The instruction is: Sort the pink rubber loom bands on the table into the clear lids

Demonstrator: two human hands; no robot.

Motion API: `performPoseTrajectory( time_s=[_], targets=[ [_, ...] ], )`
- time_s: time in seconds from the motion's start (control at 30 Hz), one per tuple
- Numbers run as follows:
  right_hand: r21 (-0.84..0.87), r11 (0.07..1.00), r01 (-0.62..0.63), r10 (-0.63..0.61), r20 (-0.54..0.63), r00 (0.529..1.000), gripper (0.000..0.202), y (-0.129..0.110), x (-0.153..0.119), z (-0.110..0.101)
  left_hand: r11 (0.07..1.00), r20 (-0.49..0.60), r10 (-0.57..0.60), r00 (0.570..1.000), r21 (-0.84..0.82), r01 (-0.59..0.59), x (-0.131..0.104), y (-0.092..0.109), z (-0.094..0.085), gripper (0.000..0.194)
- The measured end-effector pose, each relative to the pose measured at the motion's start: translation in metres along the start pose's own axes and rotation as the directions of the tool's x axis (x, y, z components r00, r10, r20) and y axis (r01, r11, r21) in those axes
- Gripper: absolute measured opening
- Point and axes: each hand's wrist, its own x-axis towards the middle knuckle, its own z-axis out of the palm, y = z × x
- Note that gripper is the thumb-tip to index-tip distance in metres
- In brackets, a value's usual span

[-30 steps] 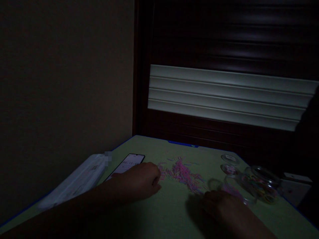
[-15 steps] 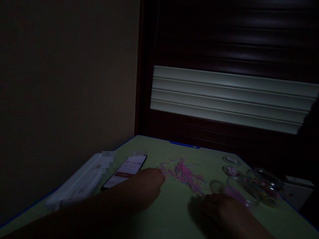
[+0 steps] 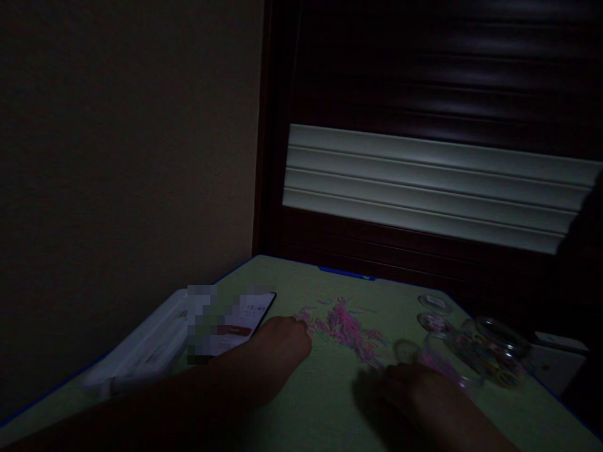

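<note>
The small pink bands lie heaped mid-table, between the curled left hand and the right hand, bent beside the clear container; in this gloom I cannot tell whether either set of fingers pinches anything. The bands look feather-light, soft and probably stretchy (likely clingy, too), so a fingertip pinch on one loose loop at the heap's fringe should suit best.

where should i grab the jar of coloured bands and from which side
Probably by the rounded wall of the jar, below its rim, from the right: its mouth faces up, and the clear tub sits close on its left.
</note>
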Motion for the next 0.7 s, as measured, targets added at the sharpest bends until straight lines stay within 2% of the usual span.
performPoseTrajectory(
  time_s=[0.07,0.1,0.17,0.27,0.33,0.47,0.53,0.7],
  targets=[
    [0.035,0.999,-0.036,0.036,0.015,0.999,0.013,-0.001,0.0,-0.002,0.982,0.107,0.029,0.994,0.182,-0.048,-0.003,0.002,-0.005,0.019],
    [0.05,0.998,-0.045,0.044,0.008,0.999,0.013,-0.001,0.0,-0.002,0.974,0.129,0.034,0.991,0.218,-0.062,-0.005,0.004,-0.007,0.021],
    [0.069,0.996,-0.056,0.057,-0.009,0.998,0.014,0.001,0.0,-0.001,0.982,0.057,0.099,0.993,0.157,-0.107,-0.009,0.006,-0.009,0.024],
    [0.075,0.994,-0.079,0.083,-0.045,0.996,0.012,0.007,0.0,0.004,0.981,-0.036,0.193,0.98,0.03,-0.192,-0.01,0.009,-0.006,0.018],
    [0.08,0.993,-0.092,0.1,-0.103,0.99,0.014,0.01,-0.001,0.008,0.966,-0.092,0.244,0.965,-0.063,-0.251,-0.008,0.012,0.0,0.014],
    [0.13,0.988,-0.088,0.106,-0.143,0.984,0.018,0.009,0.0,0.007,0.886,-0.168,0.363,0.917,-0.242,-0.395,-0.004,0.023,0.016,0.013],
    [0.14,0.985,-0.104,0.124,-0.141,0.982,0.016,0.008,0.001,0.005,0.852,-0.196,0.356,0.914,-0.333,-0.404,-0.003,0.028,0.025,0.012],
    [0.177,0.974,-0.143,0.163,-0.104,0.981,0.018,0.009,0.0,-0.002,0.828,-0.252,0.239,0.938,-0.451,-0.333,-0.001,0.034,0.036,0.01]
  ],
)
